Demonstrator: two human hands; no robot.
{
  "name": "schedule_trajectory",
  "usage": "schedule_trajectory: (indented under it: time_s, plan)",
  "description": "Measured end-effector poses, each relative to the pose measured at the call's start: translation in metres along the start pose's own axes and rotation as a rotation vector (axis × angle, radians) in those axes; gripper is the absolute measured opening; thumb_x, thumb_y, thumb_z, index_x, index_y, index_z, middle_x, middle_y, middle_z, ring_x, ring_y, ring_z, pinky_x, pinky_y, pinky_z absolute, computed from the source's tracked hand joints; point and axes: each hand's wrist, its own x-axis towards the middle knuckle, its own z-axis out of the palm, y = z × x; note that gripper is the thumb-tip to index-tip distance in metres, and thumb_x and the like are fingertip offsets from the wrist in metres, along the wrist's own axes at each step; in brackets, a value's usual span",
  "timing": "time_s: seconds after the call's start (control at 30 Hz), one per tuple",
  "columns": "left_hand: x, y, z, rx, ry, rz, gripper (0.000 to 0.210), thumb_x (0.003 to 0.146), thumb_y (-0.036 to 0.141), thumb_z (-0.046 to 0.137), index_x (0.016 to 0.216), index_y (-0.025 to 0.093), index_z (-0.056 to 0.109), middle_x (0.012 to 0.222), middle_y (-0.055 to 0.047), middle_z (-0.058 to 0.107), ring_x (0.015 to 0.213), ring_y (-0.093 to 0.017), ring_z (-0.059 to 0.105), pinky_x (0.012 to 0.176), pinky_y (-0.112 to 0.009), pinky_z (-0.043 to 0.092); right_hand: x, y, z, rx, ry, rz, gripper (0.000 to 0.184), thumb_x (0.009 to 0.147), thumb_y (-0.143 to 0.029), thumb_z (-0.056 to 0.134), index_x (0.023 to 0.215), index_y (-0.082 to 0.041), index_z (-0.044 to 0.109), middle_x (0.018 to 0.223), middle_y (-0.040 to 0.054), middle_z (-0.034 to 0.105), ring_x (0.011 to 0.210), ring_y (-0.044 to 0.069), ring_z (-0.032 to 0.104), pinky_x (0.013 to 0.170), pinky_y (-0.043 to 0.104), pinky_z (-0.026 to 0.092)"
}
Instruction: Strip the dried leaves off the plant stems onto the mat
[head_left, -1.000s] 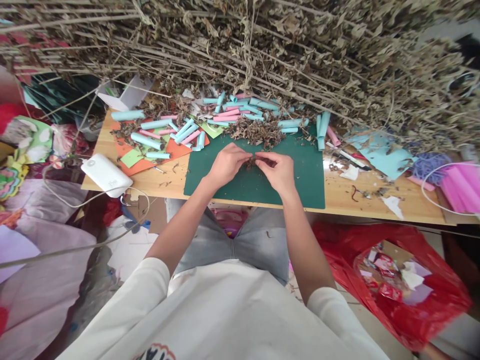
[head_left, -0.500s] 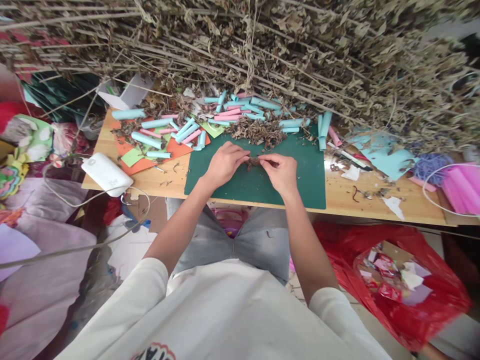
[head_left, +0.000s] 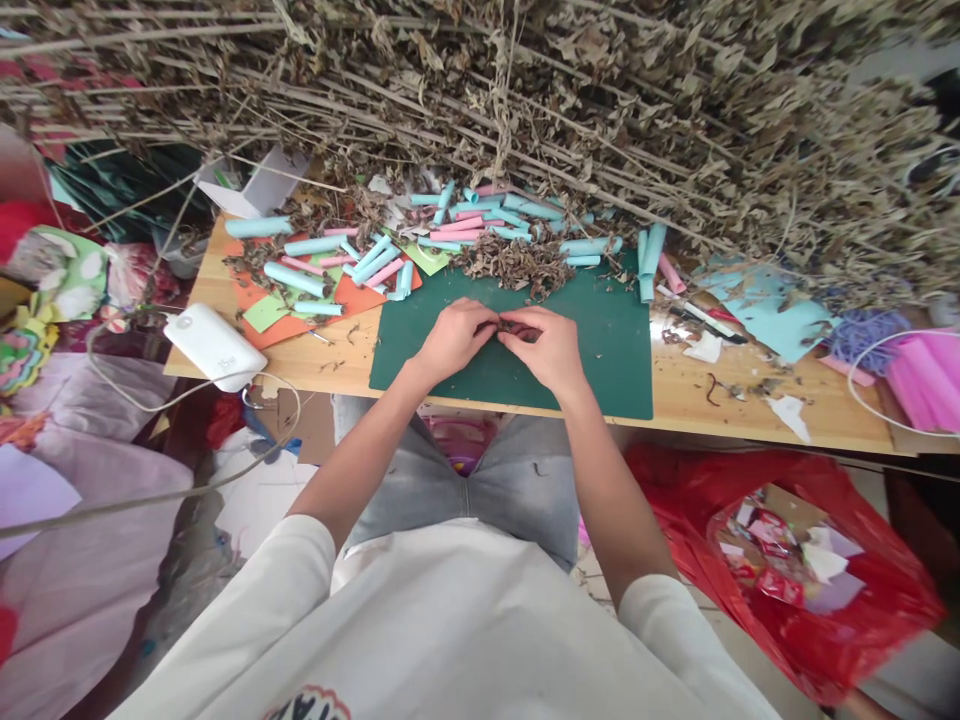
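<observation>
Over the dark green cutting mat [head_left: 607, 360], my left hand [head_left: 459, 338] and my right hand [head_left: 546, 345] meet at the fingertips. Both are closed in a pinch on a small piece of dried leaf [head_left: 510, 327], mostly hidden by the fingers. Just beyond my hands, a heap of brown dried leaves [head_left: 517, 262] lies at the mat's far edge. Around that heap are several blue paper rolls [head_left: 296, 280] and pink paper rolls [head_left: 457, 235].
Bundled dried plant stalks [head_left: 450, 100] spread across the back of the wooden table [head_left: 750, 400]. On the left lie a white power bank [head_left: 214, 345] with a cable and orange paper [head_left: 259, 335]. A red plastic bag [head_left: 675, 490] holding scraps sits below right.
My hands have come closer together, the right one shifting left, so the fingertips now meet. Less of the dried leaf shows between them.
</observation>
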Motion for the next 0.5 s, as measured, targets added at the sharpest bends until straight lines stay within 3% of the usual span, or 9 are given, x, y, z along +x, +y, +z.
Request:
schedule_trajectory:
  time_s: [0.1, 0.33, 0.5]
  plan:
    - [0.001, 0.004, -0.001, -0.112, 0.057, -0.070, 0.014, 0.090, 0.020, 0.059, 0.090, 0.018, 0.072, 0.089, -0.006, 0.073, 0.087, -0.020, 0.064, 0.085, -0.034, 0.048, -0.001, 0.001, 0.003, 0.113, 0.066, 0.057, 0.019, 0.077, -0.030, 0.069, 0.091, -0.020, 0.076, 0.091, 0.0033, 0.076, 0.075, 0.016, 0.070, 0.075, 0.031, 0.059]
    - [0.002, 0.009, -0.001, -0.247, 0.144, -0.259, 0.013, 0.087, 0.019, 0.060, 0.088, 0.016, 0.073, 0.086, -0.004, 0.075, 0.078, -0.016, 0.066, 0.079, -0.028, 0.050, 0.005, 0.008, 0.005, 0.263, 0.252, 0.147, 0.011, 0.070, -0.028, 0.072, 0.076, -0.018, 0.073, 0.072, 0.0019, 0.072, 0.065, 0.016, 0.067, 0.067, 0.030, 0.056]
    - [0.005, 0.013, 0.001, -0.357, 0.122, -0.263, 0.025, 0.083, 0.013, 0.064, 0.105, 0.017, 0.073, 0.092, -0.005, 0.077, 0.084, -0.017, 0.071, 0.083, -0.028, 0.054, 0.008, 0.013, 0.005, 0.486, 0.286, 0.228, 0.019, 0.063, -0.032, 0.079, 0.076, -0.020, 0.072, 0.074, -0.0001, 0.072, 0.068, 0.014, 0.065, 0.072, 0.030, 0.057]
